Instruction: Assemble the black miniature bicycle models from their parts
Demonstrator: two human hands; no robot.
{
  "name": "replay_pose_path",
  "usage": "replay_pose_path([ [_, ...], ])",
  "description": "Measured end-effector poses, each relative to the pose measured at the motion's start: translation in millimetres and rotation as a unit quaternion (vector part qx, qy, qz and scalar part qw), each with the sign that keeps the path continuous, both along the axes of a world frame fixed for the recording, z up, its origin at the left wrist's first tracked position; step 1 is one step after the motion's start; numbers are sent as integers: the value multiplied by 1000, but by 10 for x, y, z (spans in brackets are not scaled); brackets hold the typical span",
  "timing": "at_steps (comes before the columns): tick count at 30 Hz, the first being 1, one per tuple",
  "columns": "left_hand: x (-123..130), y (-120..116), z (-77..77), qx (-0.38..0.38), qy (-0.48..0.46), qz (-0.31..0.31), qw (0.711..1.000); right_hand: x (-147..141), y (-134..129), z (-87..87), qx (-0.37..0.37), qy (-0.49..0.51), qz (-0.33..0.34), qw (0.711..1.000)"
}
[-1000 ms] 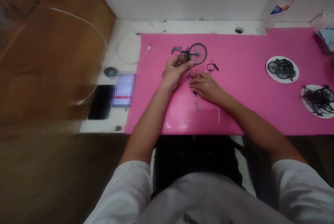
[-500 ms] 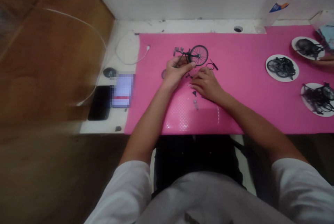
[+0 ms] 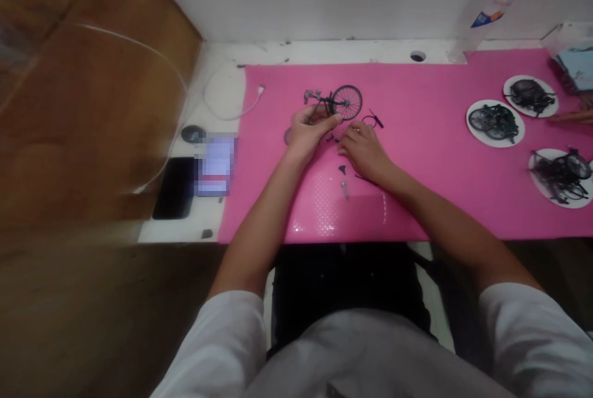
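Observation:
My left hand point(image 3: 306, 133) is closed on a small black model bicycle frame point(image 3: 327, 101), whose spoked wheel point(image 3: 347, 102) stands out beyond the fingertips. Beside it, my right hand point(image 3: 364, 146) has its fingers bent and pressed together near small black parts on the pink mat point(image 3: 417, 138); whatever they hold is too small to make out. A thin black ring part point(image 3: 369, 120) lies just past the right fingers. Nearer the front are a small black piece point(image 3: 342, 169) and a clear piece point(image 3: 344, 188). Part of another wheel point(image 3: 287, 136) shows left of my left hand.
Three white plates with black bicycle parts stand at the right, a front one point(image 3: 537, 185) among them. Another person's hand point(image 3: 574, 117) reaches in there. At the left lie a black phone point(image 3: 173, 188), a blurred-out screen point(image 3: 215, 165) and a white cable point(image 3: 241, 116).
The view has shifted slightly. My right fingers have drawn closer together. The upper right plate, beside the other person's hand, has moved left toward the middle plate.

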State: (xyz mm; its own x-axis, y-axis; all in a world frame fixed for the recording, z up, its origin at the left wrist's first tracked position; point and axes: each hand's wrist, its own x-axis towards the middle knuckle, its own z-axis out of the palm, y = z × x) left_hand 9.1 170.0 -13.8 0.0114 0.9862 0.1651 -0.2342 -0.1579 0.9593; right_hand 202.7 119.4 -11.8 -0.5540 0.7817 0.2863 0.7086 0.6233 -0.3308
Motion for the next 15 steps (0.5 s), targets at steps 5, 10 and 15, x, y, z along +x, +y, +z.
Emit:
replay_pose_path([
  [5, -2, 10, -33, 9, 4, 4, 1000, 90, -26, 66, 1, -1, 25, 1000],
  [10, -13, 0, -26, 23, 7, 0, 1000, 124, -15, 86, -8, 41, 13, 999],
  [15, -5, -26, 15, 24, 22, 13, 999, 83, -21, 36, -8, 37, -5, 999],
])
